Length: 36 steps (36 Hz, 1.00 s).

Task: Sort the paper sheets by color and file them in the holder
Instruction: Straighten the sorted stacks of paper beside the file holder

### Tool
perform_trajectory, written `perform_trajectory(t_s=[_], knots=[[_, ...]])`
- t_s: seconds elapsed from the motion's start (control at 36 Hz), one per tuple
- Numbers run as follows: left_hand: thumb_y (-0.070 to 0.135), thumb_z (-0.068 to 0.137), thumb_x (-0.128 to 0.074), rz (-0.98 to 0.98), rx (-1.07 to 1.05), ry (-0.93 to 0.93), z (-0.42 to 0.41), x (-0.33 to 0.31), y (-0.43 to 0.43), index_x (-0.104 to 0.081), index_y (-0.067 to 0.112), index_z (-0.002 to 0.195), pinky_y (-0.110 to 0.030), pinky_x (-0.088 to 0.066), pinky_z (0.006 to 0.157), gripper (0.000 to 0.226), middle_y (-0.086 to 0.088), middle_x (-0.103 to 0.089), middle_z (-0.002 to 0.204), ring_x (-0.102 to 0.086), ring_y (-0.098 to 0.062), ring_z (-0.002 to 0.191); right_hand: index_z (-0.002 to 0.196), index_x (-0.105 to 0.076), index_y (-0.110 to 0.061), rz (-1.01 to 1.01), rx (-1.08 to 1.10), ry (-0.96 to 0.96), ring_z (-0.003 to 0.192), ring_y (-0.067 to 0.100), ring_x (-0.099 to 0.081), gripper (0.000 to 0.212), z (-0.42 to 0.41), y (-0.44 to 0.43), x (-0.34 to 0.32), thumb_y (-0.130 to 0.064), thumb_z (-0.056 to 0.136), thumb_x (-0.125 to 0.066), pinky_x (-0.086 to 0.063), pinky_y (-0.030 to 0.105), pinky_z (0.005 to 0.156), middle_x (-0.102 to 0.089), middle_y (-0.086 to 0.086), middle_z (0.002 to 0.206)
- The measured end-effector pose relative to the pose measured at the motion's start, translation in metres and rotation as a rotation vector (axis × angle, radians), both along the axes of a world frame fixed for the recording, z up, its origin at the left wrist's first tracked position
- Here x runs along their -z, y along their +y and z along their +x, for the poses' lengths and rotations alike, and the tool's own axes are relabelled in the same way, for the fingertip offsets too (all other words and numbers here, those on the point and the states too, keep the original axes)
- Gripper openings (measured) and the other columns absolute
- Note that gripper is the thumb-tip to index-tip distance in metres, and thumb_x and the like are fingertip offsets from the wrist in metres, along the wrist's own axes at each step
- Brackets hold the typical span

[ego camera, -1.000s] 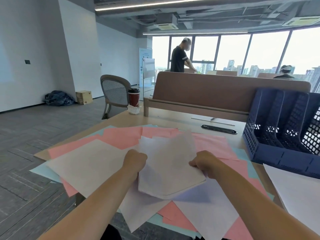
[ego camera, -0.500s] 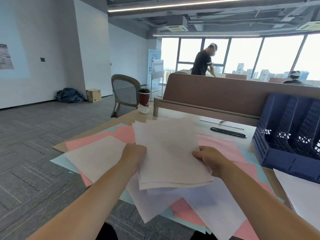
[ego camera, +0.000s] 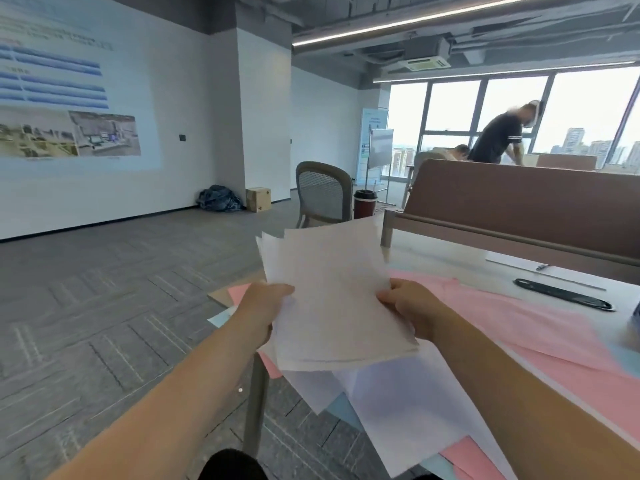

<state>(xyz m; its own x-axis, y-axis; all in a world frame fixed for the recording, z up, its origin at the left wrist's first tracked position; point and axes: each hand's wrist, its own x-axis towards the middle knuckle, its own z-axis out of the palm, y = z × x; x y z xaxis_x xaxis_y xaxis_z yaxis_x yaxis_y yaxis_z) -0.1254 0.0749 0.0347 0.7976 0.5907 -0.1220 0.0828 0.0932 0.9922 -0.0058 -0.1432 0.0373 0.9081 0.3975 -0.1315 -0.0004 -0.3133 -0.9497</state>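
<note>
I hold a stack of white sheets (ego camera: 332,292) tilted up above the table's left end. My left hand (ego camera: 263,306) grips its left edge and my right hand (ego camera: 405,306) grips its right edge. Under the stack, more white sheets (ego camera: 408,407) lie loose near the front edge. Pink sheets (ego camera: 519,320) spread across the table to the right, with light blue sheets (ego camera: 341,408) peeking out beneath. Only a sliver of the blue file holder (ego camera: 636,310) shows at the right edge.
A black flat object (ego camera: 564,294) and a pen (ego camera: 542,267) lie at the back of the table by a brown divider panel (ego camera: 519,209). A grey chair (ego camera: 323,195) and a red cup (ego camera: 363,204) stand beyond the table's left end. People work by the windows.
Both hands lifted the white stack higher off the table and squared it. My view swung left, so the blue holder slid almost out of sight.
</note>
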Motion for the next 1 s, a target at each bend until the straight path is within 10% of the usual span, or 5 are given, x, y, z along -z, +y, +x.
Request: perform_trajectory(t_s=[0.14, 0.31, 0.44, 0.72, 1.0], knots=[[0.015, 0.067, -0.058, 0.135, -0.019, 0.108, 0.004, 0.025, 0.027, -0.059, 0.004, 0.113, -0.054, -0.053, 0.092, 0.047, -0.016, -0.066, 0.106, -0.063, -0.037, 0.097, 0.105, -0.070, -0.007, -0.300, -0.048, -0.195, 0.089, 0.023, -0.061, 0.024, -0.008, 0.038, 0.003, -0.003, 0.085, -0.057, -0.046, 0.028, 0.076, -0.068, 0.010, 0.102], [-0.003, 0.086, -0.053, 0.108, -0.128, 0.093, -0.014, 0.009, 0.037, -0.060, -0.001, 0.114, -0.042, -0.052, 0.085, 0.029, -0.020, -0.064, 0.107, -0.062, -0.036, 0.097, 0.107, -0.070, -0.010, -0.124, -0.028, -0.181, 0.074, 0.013, -0.064, 0.026, -0.008, 0.059, -0.009, -0.001, 0.088, -0.056, -0.048, 0.017, 0.053, -0.071, 0.006, 0.098], [0.013, 0.060, -0.057, 0.112, -0.162, 0.045, -0.018, -0.011, 0.058, -0.060, -0.003, 0.117, -0.051, -0.053, 0.086, 0.059, -0.024, -0.064, 0.107, -0.064, -0.042, 0.097, 0.106, -0.072, -0.014, -0.032, -0.048, -0.175, 0.088, 0.026, -0.071, 0.025, -0.012, 0.071, -0.040, -0.005, 0.088, -0.059, -0.058, 0.038, 0.086, -0.075, 0.010, 0.102], [0.002, 0.086, -0.057, 0.210, -0.222, -0.033, -0.049, -0.075, 0.075, -0.062, -0.001, 0.109, -0.046, -0.056, 0.079, 0.024, -0.017, -0.065, 0.093, -0.065, -0.036, 0.085, 0.095, -0.069, -0.005, 0.180, -0.110, -0.169, 0.055, 0.018, -0.066, 0.018, -0.034, 0.092, -0.096, 0.006, 0.092, -0.055, -0.055, 0.022, 0.049, -0.070, 0.013, 0.082], [0.009, 0.079, -0.058, 0.202, -0.082, 0.075, -0.037, -0.014, 0.055, -0.060, 0.006, 0.087, -0.041, -0.051, 0.070, 0.009, -0.019, -0.062, 0.090, -0.062, -0.031, 0.083, 0.111, -0.070, 0.003, -0.353, -0.097, -0.242, 0.080, 0.025, -0.060, 0.026, -0.011, 0.085, -0.037, 0.000, 0.087, -0.059, -0.052, 0.033, 0.079, -0.070, 0.019, 0.102]])
